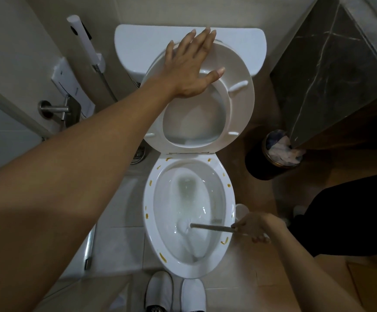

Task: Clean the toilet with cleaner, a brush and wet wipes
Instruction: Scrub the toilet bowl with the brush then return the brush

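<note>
The brush (196, 230) head is a pale blur under the water in the bowl (189, 270), so its bristles cannot be told. The right hand (254, 228) hides the handle's end. The left hand (191, 64) covers part of the raised seat (239, 102) and the tank (138, 41) top behind it. Two white shoes (176, 293) are cut by the bottom edge (toes only). A dark cabinet (331, 70) hides part of the bin (261, 163); its contents are unclear.

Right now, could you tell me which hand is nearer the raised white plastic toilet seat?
Left. The left hand presses flat on the seat; the right hand holds the brush handle low.
</note>
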The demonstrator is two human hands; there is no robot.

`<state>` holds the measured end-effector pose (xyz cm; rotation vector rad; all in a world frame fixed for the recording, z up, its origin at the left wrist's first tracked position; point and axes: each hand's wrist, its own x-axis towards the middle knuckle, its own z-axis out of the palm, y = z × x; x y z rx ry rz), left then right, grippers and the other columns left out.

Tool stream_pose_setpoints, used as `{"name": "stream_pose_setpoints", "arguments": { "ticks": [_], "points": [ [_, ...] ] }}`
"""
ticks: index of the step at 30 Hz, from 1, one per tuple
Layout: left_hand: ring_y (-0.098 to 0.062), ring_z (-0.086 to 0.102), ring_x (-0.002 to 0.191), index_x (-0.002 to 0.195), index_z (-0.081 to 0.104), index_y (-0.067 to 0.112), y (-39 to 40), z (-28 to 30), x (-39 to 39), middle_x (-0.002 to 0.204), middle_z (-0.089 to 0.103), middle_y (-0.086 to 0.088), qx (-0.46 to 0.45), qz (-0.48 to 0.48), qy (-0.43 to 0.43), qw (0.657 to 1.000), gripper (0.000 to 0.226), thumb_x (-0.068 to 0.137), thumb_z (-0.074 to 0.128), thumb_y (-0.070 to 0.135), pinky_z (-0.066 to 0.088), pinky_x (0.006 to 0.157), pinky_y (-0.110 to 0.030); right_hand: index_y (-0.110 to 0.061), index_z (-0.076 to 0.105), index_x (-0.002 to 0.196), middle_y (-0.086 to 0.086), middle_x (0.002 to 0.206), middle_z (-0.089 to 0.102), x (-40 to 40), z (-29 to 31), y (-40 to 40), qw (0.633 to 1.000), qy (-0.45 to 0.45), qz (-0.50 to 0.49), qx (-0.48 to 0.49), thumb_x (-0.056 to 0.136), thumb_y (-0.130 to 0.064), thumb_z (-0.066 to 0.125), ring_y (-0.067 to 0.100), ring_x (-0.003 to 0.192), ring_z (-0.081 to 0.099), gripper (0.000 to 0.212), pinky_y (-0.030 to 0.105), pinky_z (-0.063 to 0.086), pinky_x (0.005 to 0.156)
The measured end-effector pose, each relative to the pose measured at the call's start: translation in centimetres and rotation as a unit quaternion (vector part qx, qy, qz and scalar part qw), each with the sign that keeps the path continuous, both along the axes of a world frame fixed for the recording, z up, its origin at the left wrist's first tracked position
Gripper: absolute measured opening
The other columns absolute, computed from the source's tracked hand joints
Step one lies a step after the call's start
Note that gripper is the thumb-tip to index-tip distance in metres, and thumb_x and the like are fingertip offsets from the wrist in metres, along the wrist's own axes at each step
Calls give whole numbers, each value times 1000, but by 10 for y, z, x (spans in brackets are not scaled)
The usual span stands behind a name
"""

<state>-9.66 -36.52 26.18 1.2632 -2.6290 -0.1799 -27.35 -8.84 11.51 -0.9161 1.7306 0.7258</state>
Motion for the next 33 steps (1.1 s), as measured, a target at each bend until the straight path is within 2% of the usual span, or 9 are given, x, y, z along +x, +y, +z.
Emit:
{"name": "stream_pose_setpoints", "arguments": {
  "ticks": [2, 8, 10, 14, 19, 22, 24, 29, 33],
  "points": [
    [-22, -6, 147, 152, -4, 23, 1, 1, 0, 161, -5, 3, -2, 0, -2, 1000, 79, 92, 24, 65, -2, 114, -55, -16, 55, 134, 1, 68, 44, 4, 17, -2, 997, -12, 14, 70, 95, -48, 42, 11, 52, 38, 51, 23, 36, 54],
    [-21, -7, 147, 152, -6, 23, 0, 1, -1, 161, -7, 3, 6, 3, -4, 1000, 78, 93, 25, 64, -3, 115, -54, -13, 56, 127, 0, 66, 40, 3, 33, -11, 996, 8, 19, 86, 99, -41, 39, 9, 51, 34, 43, 19, 30, 52],
    [-22, -7, 147, 152, -6, 23, 0, 1, -1, 161, -7, 3, 6, 2, -5, 1000, 79, 93, 25, 65, -4, 115, -54, -14, 52, 102, 0, 67, 39, -2, 38, -16, 995, 23, 34, 93, 102, -33, 37, 8, 53, 34, 24, 19, 34, 57],
    [-21, -7, 147, 152, -5, 23, -1, 1, -1, 161, -6, 3, 7, 3, -3, 1000, 79, 93, 25, 65, -3, 115, -55, -15, 36, 68, 4, 74, 42, -15, 42, -20, 996, 73, 23, 46, 105, -18, 33, 9, 57, 34, 38, 11, 36, 57],
    [-21, -6, 147, 152, -5, 24, 0, 1, -1, 161, -6, 3, 4, 4, -2, 1000, 78, 93, 25, 65, -2, 115, -55, -7, 58, 109, 9, 110, 55, -7, 53, -27, 993, 50, 53, 92, 105, -24, 30, 18, 88, 58, 33, 27, 44, 83],
    [-22, -6, 147, 152, -5, 23, -1, 1, -1, 161, -6, 2, 3, 4, -3, 1000, 78, 93, 25, 65, -2, 115, -55, -18, 46, 72, -1, 70, 43, -3, 57, -25, 988, 73, 79, 108, 99, -27, 40, 13, 54, 40, 29, 21, 37, 55],
    [-22, -6, 147, 152, -5, 23, 0, 1, -1, 161, -6, 2, 3, 4, -6, 1000, 78, 93, 25, 65, -2, 115, -55, -18, 36, 67, -2, 65, 38, -2, 60, -24, 989, 82, 77, 98, 101, -29, 37, 11, 54, 37, 35, 20, 35, 56],
    [-21, -6, 147, 152, -5, 24, 0, 2, -1, 161, -6, 3, 7, 5, -4, 1000, 78, 93, 25, 65, -3, 115, -54, -17, 58, 112, 9, 116, 60, -1, 61, -31, 987, 57, 116, 100, 103, -22, 33, 21, 97, 61, 27, 30, 44, 92],
    [-21, -6, 147, 152, -5, 24, 0, 3, -1, 161, -6, 3, 8, 7, -5, 1000, 78, 93, 25, 65, -3, 115, -55, -15, 36, 64, 2, 67, 37, -5, 50, -26, 991, 73, 78, -81, 102, -11, 38, 10, 55, 33, 38, 11, 37, 39]
  ]
}}
